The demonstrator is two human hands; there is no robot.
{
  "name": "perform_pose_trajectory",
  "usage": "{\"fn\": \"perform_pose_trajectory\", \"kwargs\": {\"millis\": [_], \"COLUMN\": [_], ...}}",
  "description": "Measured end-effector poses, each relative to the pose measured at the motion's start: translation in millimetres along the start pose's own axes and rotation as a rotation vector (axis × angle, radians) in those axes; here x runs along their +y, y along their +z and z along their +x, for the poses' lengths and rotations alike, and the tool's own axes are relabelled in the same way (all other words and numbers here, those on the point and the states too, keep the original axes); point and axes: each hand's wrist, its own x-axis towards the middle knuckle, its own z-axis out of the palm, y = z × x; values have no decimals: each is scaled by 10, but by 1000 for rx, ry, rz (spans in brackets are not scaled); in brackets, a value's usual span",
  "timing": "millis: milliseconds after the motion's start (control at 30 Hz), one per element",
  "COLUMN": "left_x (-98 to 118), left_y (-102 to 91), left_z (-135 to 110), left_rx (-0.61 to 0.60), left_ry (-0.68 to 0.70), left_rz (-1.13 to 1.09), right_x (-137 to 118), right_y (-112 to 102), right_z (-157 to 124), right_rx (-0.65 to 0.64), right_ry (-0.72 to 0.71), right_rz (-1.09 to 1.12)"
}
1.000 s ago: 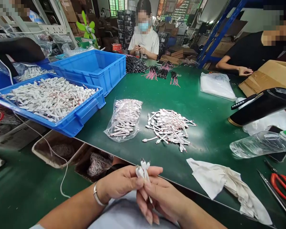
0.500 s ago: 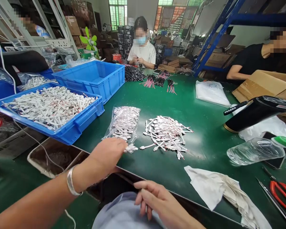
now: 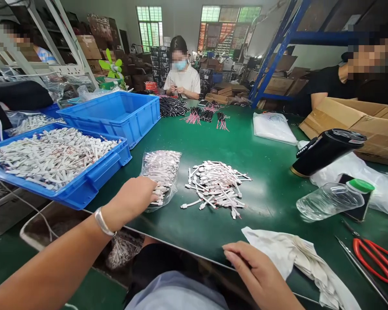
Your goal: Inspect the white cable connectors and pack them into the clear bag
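My left hand (image 3: 134,199), with a silver bangle on the wrist, reaches into the mouth of a clear plastic bag (image 3: 161,170) full of small white cable pieces; its fingertips are hidden at the bag opening. Right of the bag lies a loose pile of the same white cable pieces (image 3: 215,187) on the green table (image 3: 213,142). My right hand (image 3: 257,269) rests at the table's near edge, fingers loosely curled, touching the corner of a white cloth (image 3: 297,258) and holding nothing.
Two blue bins stand at the left, the near one (image 3: 84,185) full of white pieces. A black flask (image 3: 326,150), a lying water bottle (image 3: 331,200), red scissors (image 3: 375,256) and a cardboard box (image 3: 368,125) fill the right. Two people work at the far side.
My left hand carried a small bundle of white pieces from my lap to the bag and went in. My right hand let go and moved right to the cloth.
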Motion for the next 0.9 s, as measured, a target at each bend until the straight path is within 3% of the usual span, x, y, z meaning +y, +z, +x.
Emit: {"fn": "perform_pose_trajectory", "kwargs": {"millis": [100, 200, 333, 500, 733, 900], "left_x": [261, 592, 887, 1037, 1119, 1068], "left_y": [-9, 4, -33, -33, 157, 180], "left_z": [3, 181, 640, 1102, 1161, 1136], "left_rx": [103, 171, 163, 139, 172, 203], "left_ry": [163, 380, 348, 310, 277, 254], "left_rz": [-89, -133, -99, -100, -104, -107], "right_x": [150, 259, 321, 327, 325, 335], "right_y": [-71, -64, -27, -27, -34, -40], "right_z": [72, 145, 173, 145, 155, 152], "right_rx": [161, 297, 322, 343, 319, 302], "right_ry": [-38, -50, -56, -65, -56, -57], "right_rz": [-114, -161, -138, -128, -118, -98]}}
